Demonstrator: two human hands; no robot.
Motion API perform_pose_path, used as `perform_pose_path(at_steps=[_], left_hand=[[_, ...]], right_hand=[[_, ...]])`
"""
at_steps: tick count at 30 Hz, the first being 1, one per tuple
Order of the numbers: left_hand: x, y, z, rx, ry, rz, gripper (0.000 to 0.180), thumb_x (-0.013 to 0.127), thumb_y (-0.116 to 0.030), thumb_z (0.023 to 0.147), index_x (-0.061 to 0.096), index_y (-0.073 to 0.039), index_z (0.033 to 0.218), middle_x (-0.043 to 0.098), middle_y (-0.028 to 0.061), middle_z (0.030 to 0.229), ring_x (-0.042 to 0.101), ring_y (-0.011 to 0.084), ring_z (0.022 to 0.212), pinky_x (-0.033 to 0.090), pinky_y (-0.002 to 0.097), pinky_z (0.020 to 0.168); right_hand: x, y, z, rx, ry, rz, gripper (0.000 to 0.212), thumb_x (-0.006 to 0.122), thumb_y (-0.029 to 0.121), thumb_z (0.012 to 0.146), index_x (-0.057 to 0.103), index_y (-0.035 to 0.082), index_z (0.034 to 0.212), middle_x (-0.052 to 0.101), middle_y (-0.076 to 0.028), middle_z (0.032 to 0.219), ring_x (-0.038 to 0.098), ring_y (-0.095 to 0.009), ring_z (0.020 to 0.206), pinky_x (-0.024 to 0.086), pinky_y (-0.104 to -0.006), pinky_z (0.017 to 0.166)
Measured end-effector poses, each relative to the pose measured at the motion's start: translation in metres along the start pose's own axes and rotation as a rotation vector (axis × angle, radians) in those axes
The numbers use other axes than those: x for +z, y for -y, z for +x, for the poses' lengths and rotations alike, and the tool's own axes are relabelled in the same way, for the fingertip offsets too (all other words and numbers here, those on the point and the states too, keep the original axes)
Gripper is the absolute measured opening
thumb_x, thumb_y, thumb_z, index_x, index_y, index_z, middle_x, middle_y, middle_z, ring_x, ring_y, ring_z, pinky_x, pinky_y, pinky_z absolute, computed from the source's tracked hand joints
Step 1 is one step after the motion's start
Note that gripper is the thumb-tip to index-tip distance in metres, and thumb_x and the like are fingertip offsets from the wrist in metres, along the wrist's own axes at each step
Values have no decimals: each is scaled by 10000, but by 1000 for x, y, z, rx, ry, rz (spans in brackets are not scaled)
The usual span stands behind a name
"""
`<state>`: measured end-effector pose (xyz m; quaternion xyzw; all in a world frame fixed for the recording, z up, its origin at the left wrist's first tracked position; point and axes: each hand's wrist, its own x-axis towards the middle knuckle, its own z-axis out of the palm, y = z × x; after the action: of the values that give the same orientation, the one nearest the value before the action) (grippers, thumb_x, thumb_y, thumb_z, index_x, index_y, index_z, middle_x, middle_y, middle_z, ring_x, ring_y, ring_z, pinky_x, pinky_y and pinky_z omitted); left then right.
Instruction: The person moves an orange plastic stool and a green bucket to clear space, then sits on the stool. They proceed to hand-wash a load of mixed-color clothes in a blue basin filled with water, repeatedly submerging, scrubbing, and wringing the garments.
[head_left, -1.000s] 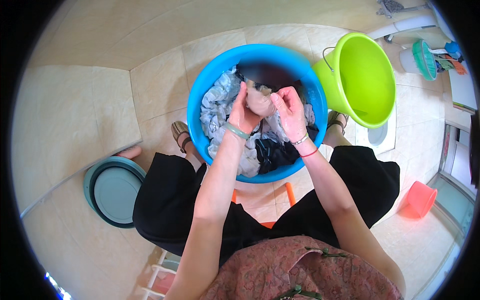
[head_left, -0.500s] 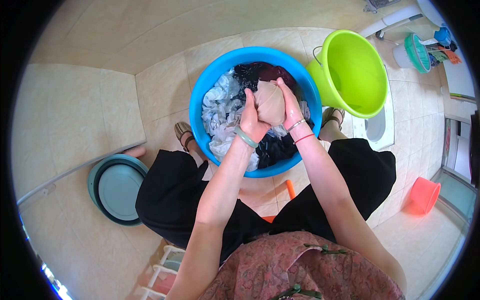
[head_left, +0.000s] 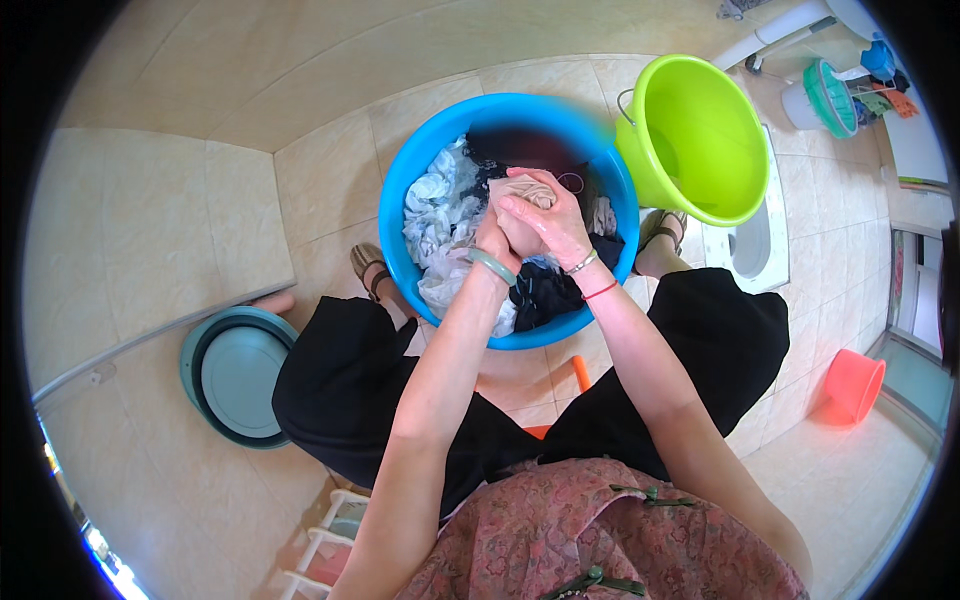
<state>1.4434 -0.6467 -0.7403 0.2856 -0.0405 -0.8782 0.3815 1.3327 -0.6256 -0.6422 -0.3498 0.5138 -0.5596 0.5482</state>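
Note:
Over the big round blue basin (head_left: 393, 190), my left hand (head_left: 497, 238) and my right hand (head_left: 558, 222) grip a wadded beige cloth (head_left: 532, 190) between them. My right fingers wrap over its upper side, and folds bunch out between the hands. My left hand closes round it from the lower left, with its fingers partly hidden. In the basin, crumpled white laundry (head_left: 436, 205) lies on the left and black laundry (head_left: 550, 297) nearest me. At the far side the dark, reddish laundry (head_left: 530, 148) is blurred.
A tall lime-green bucket (head_left: 645, 140) stands tilted against the basin's right side, by a white floor toilet (head_left: 748, 250). A grey-green folding basin (head_left: 240, 385) is at the left. A pink-orange bucket (head_left: 850, 388) sits at the far right. My feet flank the blue basin.
The beige cloth was a smooth, rounded bundle cupped between both palms. Now it is squeezed into folds, and my right hand has turned over it, closer to the left.

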Motion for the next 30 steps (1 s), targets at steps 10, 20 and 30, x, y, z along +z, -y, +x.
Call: perform_pose_path(at_steps=[10, 20, 30], left_hand=[[12, 12, 8, 262, -316, 486, 467, 303, -394, 982, 553, -22, 1115, 611, 113, 1089, 594, 275, 978, 465, 356, 878], [88, -6, -30, 142, -245, 256, 547, 353, -514, 972, 457, -65, 1264, 562, 107, 1196, 573, 222, 1047, 463, 373, 915], [121, 27, -52, 515, -431, 345, 326, 703, -129, 836, 580, -86, 1135, 598, 80, 1113, 568, 168, 1007, 455, 285, 898]], right_hand=[[4, 5, -3, -102, -109, 342, 455, 529, -64, 813, 491, 33, 1256, 623, -141, 1111, 578, -156, 1013, 460, -282, 904], [0, -11, -15, -111, -350, -52, 281, 631, -26, 759, 540, 37, 1017, 579, -69, 1023, 575, -131, 917, 475, -264, 798], [6, -3, -19, 20, -363, 507, 289, 513, 94, 946, 534, 32, 1227, 605, -40, 980, 586, -117, 874, 490, -245, 798]])
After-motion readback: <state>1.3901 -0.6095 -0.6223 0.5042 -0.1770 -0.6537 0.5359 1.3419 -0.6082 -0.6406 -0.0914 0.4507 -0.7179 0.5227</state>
